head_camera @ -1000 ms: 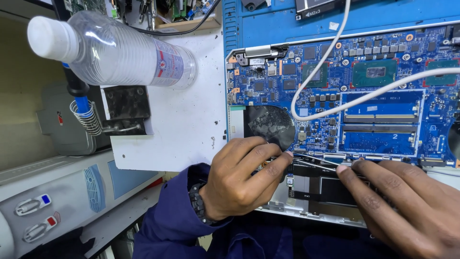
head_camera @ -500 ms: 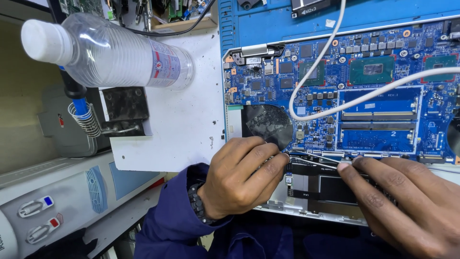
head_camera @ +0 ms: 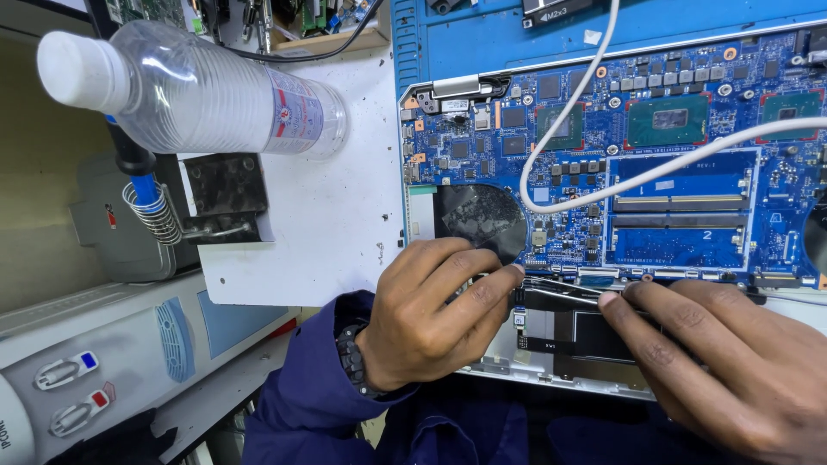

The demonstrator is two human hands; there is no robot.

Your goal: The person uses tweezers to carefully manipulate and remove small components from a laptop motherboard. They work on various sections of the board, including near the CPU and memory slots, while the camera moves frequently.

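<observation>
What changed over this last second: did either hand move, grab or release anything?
Almost nothing changed. Only the view drifted slightly, so everything sits a touch lower in frame. The left hand still pinches at the black strip below the blue board, and the right hand still presses its fingertips on that strip. The white cable and bottle lie as before.

I count two hands, my left hand [head_camera: 422, 314] and my right hand [head_camera: 724, 362]. I see one watch [head_camera: 349, 357] on my left wrist. There is one blue board [head_camera: 620, 146] and one white wire [head_camera: 577, 112] that loops over it. The board has two green chips [head_camera: 668, 120] side by side. I see one round black patch [head_camera: 478, 220]. There is one clear bottle [head_camera: 198, 90] with one white cap [head_camera: 73, 69]. One white machine [head_camera: 112, 370] has two switches [head_camera: 65, 372], one blue and one red.
</observation>
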